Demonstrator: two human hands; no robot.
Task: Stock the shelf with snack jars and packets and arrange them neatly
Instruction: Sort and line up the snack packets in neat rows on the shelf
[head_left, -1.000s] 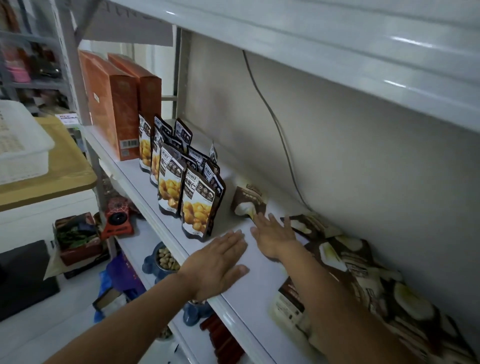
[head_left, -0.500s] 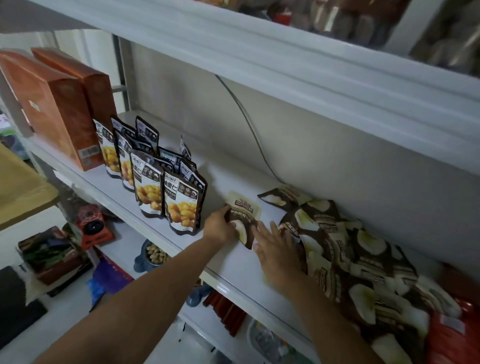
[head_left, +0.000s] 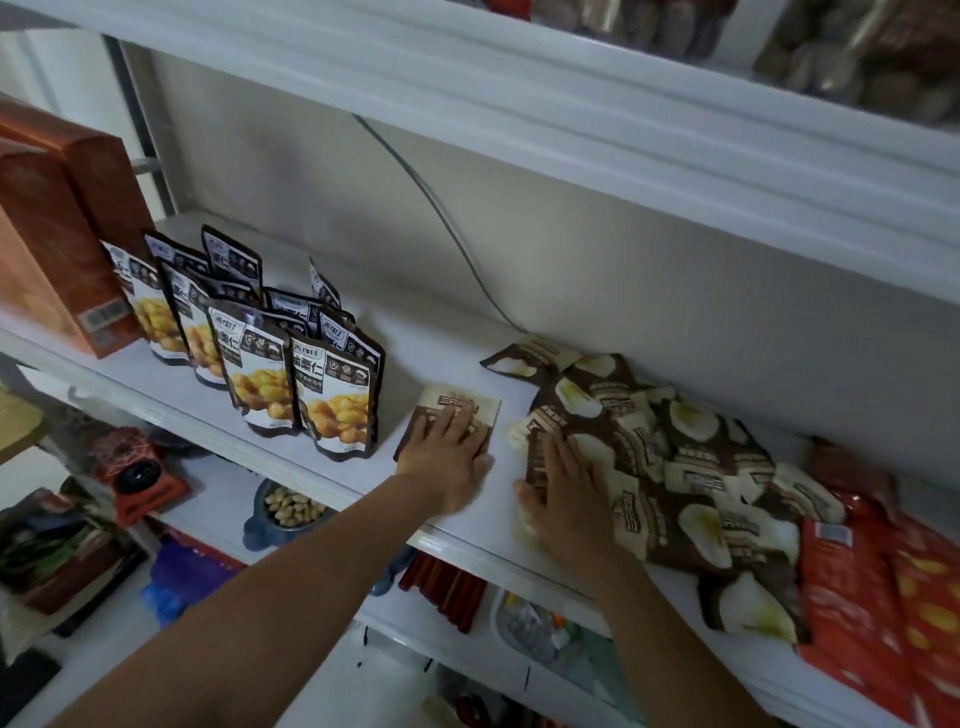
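Straight fingers of the left hand (head_left: 448, 451) press a brown packet (head_left: 462, 404) flat on the shelf (head_left: 415, 332). Its long axis runs front to back, cream end toward the wall. The right hand (head_left: 563, 483), fingers extended, rests on the packet pile (head_left: 691, 467).

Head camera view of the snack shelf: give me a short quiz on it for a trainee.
1. True or false: the single brown packet under the left hand stands upright.
2. Which hand rests on the brown packet pile? A) left hand B) right hand
3. Fill in: the standing yellow-nut packets sit between the single brown packet and the ___ boxes.
Key: 1 false, it lies flat; 2 B; 3 orange.
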